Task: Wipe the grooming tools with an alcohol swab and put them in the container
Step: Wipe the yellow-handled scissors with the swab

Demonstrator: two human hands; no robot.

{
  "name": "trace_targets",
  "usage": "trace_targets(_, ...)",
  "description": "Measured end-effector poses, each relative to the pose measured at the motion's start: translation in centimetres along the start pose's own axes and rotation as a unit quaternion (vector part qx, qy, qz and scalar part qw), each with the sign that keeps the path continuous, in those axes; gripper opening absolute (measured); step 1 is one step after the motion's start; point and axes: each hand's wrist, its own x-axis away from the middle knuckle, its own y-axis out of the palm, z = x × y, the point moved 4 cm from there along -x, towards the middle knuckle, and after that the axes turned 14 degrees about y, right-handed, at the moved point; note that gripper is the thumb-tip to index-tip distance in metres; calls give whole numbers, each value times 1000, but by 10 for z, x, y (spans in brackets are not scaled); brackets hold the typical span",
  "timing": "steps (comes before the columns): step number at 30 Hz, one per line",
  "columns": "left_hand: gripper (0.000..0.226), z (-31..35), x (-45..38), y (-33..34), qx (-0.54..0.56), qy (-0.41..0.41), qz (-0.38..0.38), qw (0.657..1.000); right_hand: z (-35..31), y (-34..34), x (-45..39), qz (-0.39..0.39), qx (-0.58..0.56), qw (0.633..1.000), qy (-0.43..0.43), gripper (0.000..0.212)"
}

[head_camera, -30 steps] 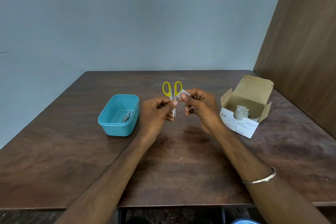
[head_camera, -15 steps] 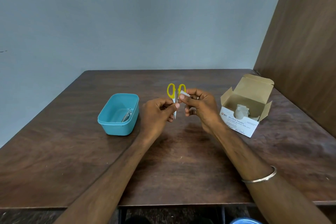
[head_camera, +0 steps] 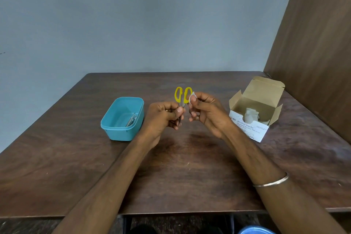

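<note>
A: Start nearest. What are the hands doing?

B: Both are raised over the middle of the bench [head_camera: 190, 176]. The left hand [head_camera: 161, 118] has its fingers and thumb curled round the blades of the scissors [head_camera: 182, 104], gripping them low down. The right hand [head_camera: 206, 112] pinches a small white alcohol swab [head_camera: 192, 97] between thumb and fingertips.

A: How do the scissors lie?

B: Long axis roughly upright, yellow handles at the top and far end, blade tips down inside the left hand's grip. The swab sits just right of the right-hand yellow loop; it looks to be touching it, though the view is too small to be sure.

A: So the coming wipe?

B: I'd judge it runs along that upright axis, with the right hand working the swab and the left only steadying.

A: And the drop-off?

B: The teal container [head_camera: 122, 119] stands on the bench just left of the left hand, which is nearer to it. A metal tool [head_camera: 131, 120] already lies inside. Far right, an open swab box [head_camera: 254, 112].
</note>
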Motion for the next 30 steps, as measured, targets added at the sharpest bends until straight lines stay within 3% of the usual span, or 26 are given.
trace_targets(7,20,3,-1,-1,-46,48,-19,998,5,5,5,-101,-60,991,61,14)
trace_targets(14,17,12,-1,-6,-249,179,7,952,1,7,8,-203,-111,961,152,39)
trace_targets(18,6,15,-1,-11,-366,293,25,883,0,1,10,-199,-83,950,224,34)
trace_targets(22,14,18,1,-14,-445,351,9,824,2,-1,10,-168,-43,947,272,13)
trace_targets(24,16,20,1,-13,-473,374,5,798,4,-2,10,-149,-32,946,285,14)
trace_targets(30,11,19,1,-15,-472,375,-6,798,8,-2,11,-161,-30,944,286,23)
